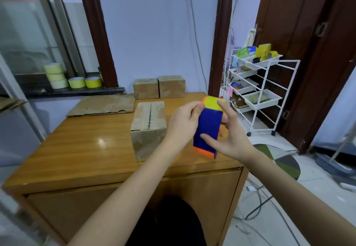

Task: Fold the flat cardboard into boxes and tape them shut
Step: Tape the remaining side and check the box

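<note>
Here, both hands' fingers (207,136) around the tape dispenser (207,130)

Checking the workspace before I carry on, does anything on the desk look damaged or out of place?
The brown cardboard box nearest the hands is scuffed, its top seam untaped. The flat cardboard sheet overhangs the wooden desk's far-left edge.

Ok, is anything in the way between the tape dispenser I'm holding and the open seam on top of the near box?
Nothing visible blocks it. Both the left hand and the right hand hold the tape dispenser in the air just right of the near box. Its top seam lies bare, with only open space between.
</note>
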